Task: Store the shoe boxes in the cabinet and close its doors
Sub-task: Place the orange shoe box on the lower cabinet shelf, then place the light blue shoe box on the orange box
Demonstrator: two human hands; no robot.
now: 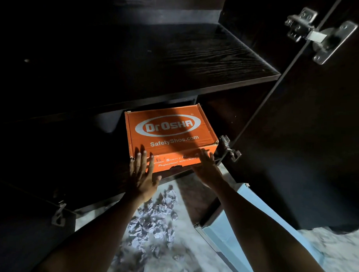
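Orange Dr Osha shoe box (pixel 170 133) on the lower shelf of the dark cabinet (pixel 177 54), its front edge near the shelf lip. Left hand (pixel 141 173) and right hand (pixel 207 167), fingers straight and spread, press its front face, gripping nothing. Step in hand: seating the box; next, likely a push deeper so the open right door (pixel 316 140) can swing shut.

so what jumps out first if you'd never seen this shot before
The bright orange shoe box printed "Dr Osha", lit up on the low shelf of the dark cabinet. Next, the left hand and right hand, fingers straight, pressed flat against the box's front face. Below them, crumpled paper litters the pale floor, and a shiny metal hinge gleams at upper right on the open door.
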